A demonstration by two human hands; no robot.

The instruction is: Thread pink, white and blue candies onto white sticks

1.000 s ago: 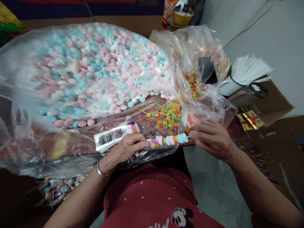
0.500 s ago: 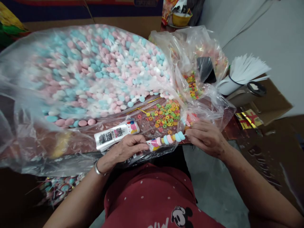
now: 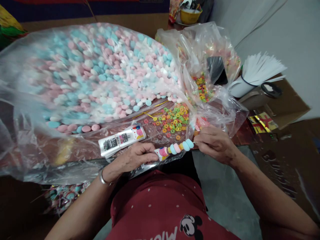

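Note:
A short skewer of candies (image 3: 180,147), pink, blue and yellow pieces in a row, runs between my two hands. My left hand (image 3: 135,157) pinches a narrow printed wrapper sleeve (image 3: 161,153) over the skewer's near end. My right hand (image 3: 215,142) is closed on the skewer's far end. A stack of flat white wrapper sleeves (image 3: 121,140) lies just beyond my left hand. Small coloured ring candies (image 3: 173,122) are scattered on clear plastic behind the skewer.
A big clear bag of pink, blue and white round candies (image 3: 100,73) fills the left and middle. A second bag holds ring candies (image 3: 203,88). White sticks stand in a cup (image 3: 257,71) at right, beside a metal can (image 3: 271,90). A yellow bowl (image 3: 190,15) sits far back.
The wrapper sleeve has slid further along the skewer, covering more candies. My right hand has drawn slightly left and up, and the exposed row of candies is shorter.

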